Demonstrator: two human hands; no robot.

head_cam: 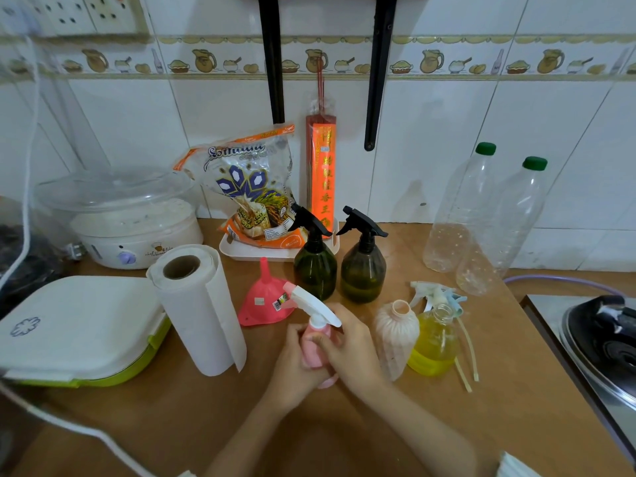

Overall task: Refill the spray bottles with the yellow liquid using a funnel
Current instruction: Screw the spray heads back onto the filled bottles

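Observation:
A small pink spray bottle [312, 349] with a white trigger head [313, 304] stands at the centre of the wooden counter. My left hand [292, 359] grips its body from the left, while my right hand [347, 342] wraps around its neck just under the head. Behind it, mouth down, lies a pink funnel [263, 301]. To the right stand an open ribbed pink bottle [395, 333] and an open clear bottle of yellow liquid [434, 342]. Loose spray heads [435, 294] with tubes lie behind those. Two dark green spray bottles [315, 266] [363, 270] stand further back.
A paper towel roll [198, 308] and a white-and-green box [79, 328] are at the left, a white cooker [130, 222] behind them. A rice bag [251, 191] sits in a tray. Two clear bottles [481, 218] lean at the right wall, a stove [605, 342] beyond.

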